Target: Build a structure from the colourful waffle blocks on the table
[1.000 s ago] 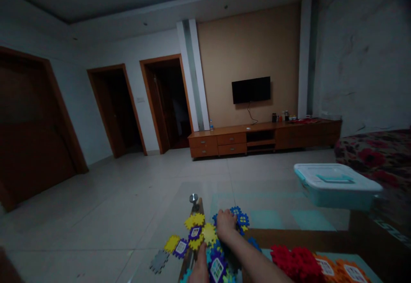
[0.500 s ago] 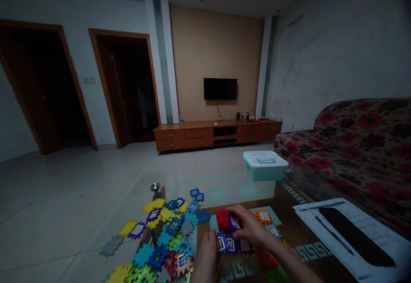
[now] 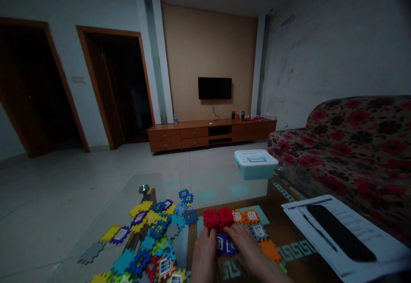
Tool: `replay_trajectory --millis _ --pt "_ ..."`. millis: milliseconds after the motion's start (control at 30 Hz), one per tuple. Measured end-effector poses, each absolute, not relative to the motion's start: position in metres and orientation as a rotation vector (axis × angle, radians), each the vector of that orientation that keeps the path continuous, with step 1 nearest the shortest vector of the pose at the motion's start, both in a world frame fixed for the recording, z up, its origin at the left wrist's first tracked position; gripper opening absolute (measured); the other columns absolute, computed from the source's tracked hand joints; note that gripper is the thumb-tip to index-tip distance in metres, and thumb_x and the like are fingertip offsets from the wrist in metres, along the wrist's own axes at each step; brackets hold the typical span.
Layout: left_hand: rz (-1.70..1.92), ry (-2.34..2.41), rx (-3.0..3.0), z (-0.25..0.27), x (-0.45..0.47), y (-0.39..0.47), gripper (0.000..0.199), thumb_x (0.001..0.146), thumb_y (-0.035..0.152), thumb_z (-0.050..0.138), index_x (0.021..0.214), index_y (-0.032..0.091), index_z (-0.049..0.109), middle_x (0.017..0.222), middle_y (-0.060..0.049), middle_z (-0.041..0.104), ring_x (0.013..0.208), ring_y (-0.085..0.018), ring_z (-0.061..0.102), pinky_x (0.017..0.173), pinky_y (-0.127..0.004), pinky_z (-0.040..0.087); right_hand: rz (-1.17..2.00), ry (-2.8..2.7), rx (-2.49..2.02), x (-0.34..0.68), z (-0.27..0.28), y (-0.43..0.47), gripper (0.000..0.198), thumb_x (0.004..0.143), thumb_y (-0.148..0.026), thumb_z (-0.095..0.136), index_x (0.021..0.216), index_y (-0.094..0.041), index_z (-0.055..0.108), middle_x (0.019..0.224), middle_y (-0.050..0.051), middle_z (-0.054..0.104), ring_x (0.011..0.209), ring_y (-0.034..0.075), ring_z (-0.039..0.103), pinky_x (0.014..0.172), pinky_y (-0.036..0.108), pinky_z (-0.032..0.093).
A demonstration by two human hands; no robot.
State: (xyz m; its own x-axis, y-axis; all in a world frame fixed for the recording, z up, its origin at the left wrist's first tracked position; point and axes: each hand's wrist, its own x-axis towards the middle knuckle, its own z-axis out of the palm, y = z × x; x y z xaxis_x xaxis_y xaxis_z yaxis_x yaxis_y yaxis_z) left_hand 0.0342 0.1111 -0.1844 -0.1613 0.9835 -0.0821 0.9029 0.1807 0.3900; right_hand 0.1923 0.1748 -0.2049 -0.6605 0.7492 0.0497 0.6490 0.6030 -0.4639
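Observation:
On the glass table, my left hand (image 3: 204,248) and my right hand (image 3: 245,243) are close together, fingers bent. They grip between them a row of purple toothed-edge building tiles (image 3: 222,243) with white window inserts, partly covered by my fingers. Just beyond the fingertips sits a block of red toothed-edge tiles (image 3: 217,217), touching or almost touching them. To its right are orange tiles (image 3: 251,216) with white windows. A grey window tile (image 3: 258,231) and a larger orange tile (image 3: 270,251) lie beside my right hand.
Loose yellow, blue and green tiles (image 3: 157,227) spread over the table's left side. Papers (image 3: 349,248) with a pen (image 3: 319,232) and a dark flat object (image 3: 340,232) lie at right. A lidded teal box (image 3: 257,169) stands at the far edge, near a floral sofa (image 3: 346,146).
My right hand has drawn back from the red block and lowered onto the purple tiles, nearer my left hand. More of the red block shows. The whole view has shifted slightly.

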Motion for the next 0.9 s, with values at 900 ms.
replay_trajectory --millis 900 --pt "0.052 2.224 1.743 -0.185 0.031 0.102 0.046 0.087 0.007 0.035 0.124 0.020 0.060 0.130 -0.010 0.058 0.117 -0.023 0.055 0.094 -0.032 0.039 0.275 -2.734 -1.382 0.158 -0.184 0.169 0.037 0.090 -0.009 0.043 0.114 -0.018 0.070 0.122 0.012 0.066 0.119 0.029 0.054 0.102 0.040 0.040"
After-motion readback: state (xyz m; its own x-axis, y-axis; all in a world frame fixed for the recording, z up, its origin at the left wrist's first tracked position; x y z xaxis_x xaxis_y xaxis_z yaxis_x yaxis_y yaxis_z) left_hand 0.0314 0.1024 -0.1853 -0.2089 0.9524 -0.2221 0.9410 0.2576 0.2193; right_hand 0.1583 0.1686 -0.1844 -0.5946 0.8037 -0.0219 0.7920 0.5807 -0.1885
